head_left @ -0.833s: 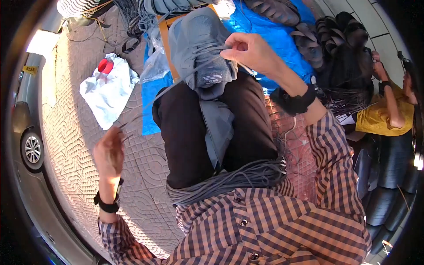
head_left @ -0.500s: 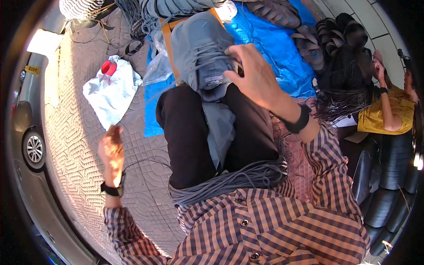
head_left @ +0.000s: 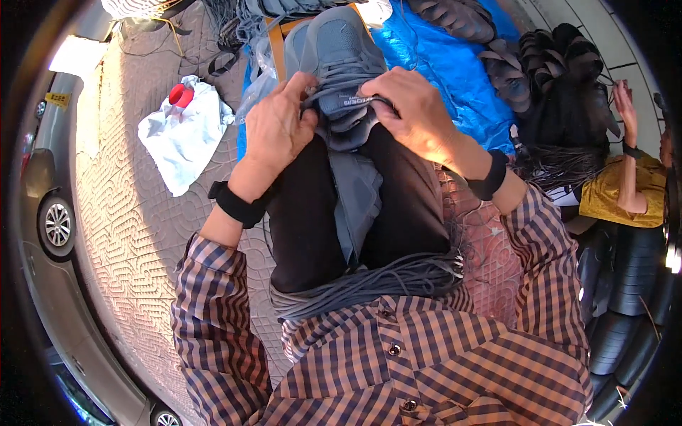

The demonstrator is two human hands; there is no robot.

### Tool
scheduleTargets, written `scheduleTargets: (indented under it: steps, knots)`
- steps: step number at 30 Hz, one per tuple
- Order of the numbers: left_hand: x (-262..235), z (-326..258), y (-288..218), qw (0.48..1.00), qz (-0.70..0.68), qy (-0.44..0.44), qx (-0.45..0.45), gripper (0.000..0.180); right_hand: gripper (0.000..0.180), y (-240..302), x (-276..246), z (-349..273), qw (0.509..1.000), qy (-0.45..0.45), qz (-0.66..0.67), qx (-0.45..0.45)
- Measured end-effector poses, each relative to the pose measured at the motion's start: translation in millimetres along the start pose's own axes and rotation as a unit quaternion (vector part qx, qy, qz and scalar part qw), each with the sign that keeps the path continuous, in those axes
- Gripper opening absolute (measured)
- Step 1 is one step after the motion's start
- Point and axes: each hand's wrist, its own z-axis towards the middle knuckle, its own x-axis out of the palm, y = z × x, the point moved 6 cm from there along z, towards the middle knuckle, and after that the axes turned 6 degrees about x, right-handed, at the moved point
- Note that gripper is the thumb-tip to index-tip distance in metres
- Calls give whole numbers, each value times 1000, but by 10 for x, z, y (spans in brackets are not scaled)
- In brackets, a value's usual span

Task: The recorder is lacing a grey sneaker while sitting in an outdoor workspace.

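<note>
patterned paving lies under you, one blue tarp (head_left: 455,67) at 1 o'clock. one grey shoe (head_left: 339,64) rests on your knees at 12 o'clock; your left hand (head_left: 275,128) and right hand (head_left: 415,113) pinch its laces from both sides.

Patterned paving, sunlit, with goods laid out on it.
Paving (head_left: 135,234) of tan embossed blocks. On it: a blue tarp (head_left: 455,67) at upper right carrying dark shoe soles (head_left: 497,60) in rows; a crumpled white plastic bag (head_left: 181,135) at left with a red cap (head_left: 179,94) on top; a flat white sheet (head_left: 74,57) farther left. A parked car (head_left: 42,213) borders the left edge.
</note>
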Motion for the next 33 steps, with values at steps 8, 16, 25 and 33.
scheduleTargets:
  steps: [8, 16, 25, 33]
  knots:
    - [-35, -100, -50, 994, -92, -55, -37, 34, 19, 226, 177, -269, 988, 97, -60, -100]
    - [150, -134, 226, 927, -343, -39, -149, 21, 28, -328, 32, -19, 964, 33, 72, 252]
    - [-148, -38, -131, 973, 187, -87, 103, 13, 15, -229, -141, 148, 989, -27, -85, 115]
    - [4, 17, -65, 987, -132, -17, -90, 11, 15, -365, -177, 53, 968, 11, -231, 100]
